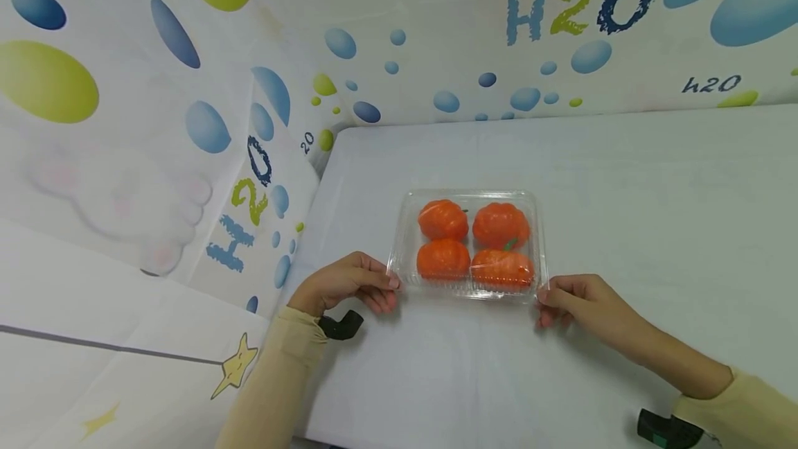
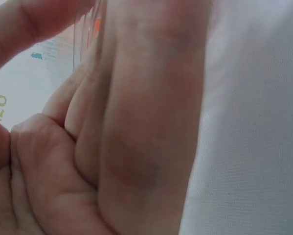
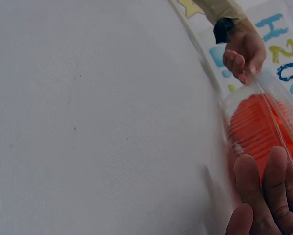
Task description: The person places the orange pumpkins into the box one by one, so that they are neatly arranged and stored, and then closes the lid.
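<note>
A clear plastic clamshell box (image 1: 406,227) sits on the white table, its lid lying over several small orange pumpkins (image 1: 501,226). My left hand (image 1: 352,283) pinches the box's front left corner between thumb and fingers. At the front right corner my right hand (image 1: 580,300) pinches the rim in the same way. In the left wrist view, fingers (image 2: 151,117) fill most of the picture and only a sliver of the box shows behind them. The right wrist view shows the ribbed side of the box (image 3: 254,127) beside my right fingertips (image 3: 276,181).
The white tabletop (image 1: 654,213) stretches out to the right and in front of the box. A printed backdrop (image 1: 436,33) with bubbles and lettering stands behind the table and along its left side. Dark wrist mounts (image 1: 341,325) are on both forearms.
</note>
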Demonstrator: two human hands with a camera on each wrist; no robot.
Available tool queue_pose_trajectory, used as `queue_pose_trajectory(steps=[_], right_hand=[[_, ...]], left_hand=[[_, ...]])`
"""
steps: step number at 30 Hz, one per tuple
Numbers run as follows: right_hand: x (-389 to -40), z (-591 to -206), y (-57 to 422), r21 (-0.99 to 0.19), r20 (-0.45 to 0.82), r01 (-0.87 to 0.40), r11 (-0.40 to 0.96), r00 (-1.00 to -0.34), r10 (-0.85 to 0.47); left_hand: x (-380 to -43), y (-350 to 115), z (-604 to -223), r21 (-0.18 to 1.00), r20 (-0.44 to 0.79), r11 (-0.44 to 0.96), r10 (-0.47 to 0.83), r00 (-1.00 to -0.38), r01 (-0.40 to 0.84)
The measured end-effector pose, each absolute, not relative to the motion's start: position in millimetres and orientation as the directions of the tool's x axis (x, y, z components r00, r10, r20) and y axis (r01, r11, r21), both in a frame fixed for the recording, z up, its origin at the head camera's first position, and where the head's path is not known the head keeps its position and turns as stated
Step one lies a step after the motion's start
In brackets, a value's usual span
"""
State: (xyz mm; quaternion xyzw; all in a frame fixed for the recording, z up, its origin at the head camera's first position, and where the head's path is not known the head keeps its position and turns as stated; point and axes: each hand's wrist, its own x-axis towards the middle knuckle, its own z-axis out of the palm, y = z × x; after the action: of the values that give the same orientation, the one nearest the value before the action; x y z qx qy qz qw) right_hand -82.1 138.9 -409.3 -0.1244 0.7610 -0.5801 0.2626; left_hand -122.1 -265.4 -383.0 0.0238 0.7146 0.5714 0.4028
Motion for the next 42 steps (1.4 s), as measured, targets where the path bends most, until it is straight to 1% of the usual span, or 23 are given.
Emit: queue_pose_trajectory(steps=[7, 18, 35, 42], right_hand=[[-81.6, -409.7, 139.7, -0.946, -0.285, 0.161, 0.281, -0.825, -0.487], [-79.3, -410.1, 141.5, -0.944, -0.313, 0.216, 0.248, -0.818, -0.483], [-79.5, -412.1, 140.2, -0.954, -0.286, 0.2, 0.222, -0.826, -0.486], [-79.2, -411.6, 140.6, -0.959, -0.28, 0.211, 0.189, -0.81, -0.516]], left_hand=[[-121.9, -265.1, -382.0, 0.835, -0.55, 0.345, 0.494, -0.673, -0.429], [-122.2, -266.1, -383.4, 0.84, -0.541, 0.369, 0.504, -0.673, -0.398], [-122.1, -267.3, -385.9, 0.845, -0.533, 0.366, 0.516, -0.671, -0.39], [-124.2, -269.1, -384.1, 0.844, -0.531, 0.388, 0.511, -0.675, -0.37]])
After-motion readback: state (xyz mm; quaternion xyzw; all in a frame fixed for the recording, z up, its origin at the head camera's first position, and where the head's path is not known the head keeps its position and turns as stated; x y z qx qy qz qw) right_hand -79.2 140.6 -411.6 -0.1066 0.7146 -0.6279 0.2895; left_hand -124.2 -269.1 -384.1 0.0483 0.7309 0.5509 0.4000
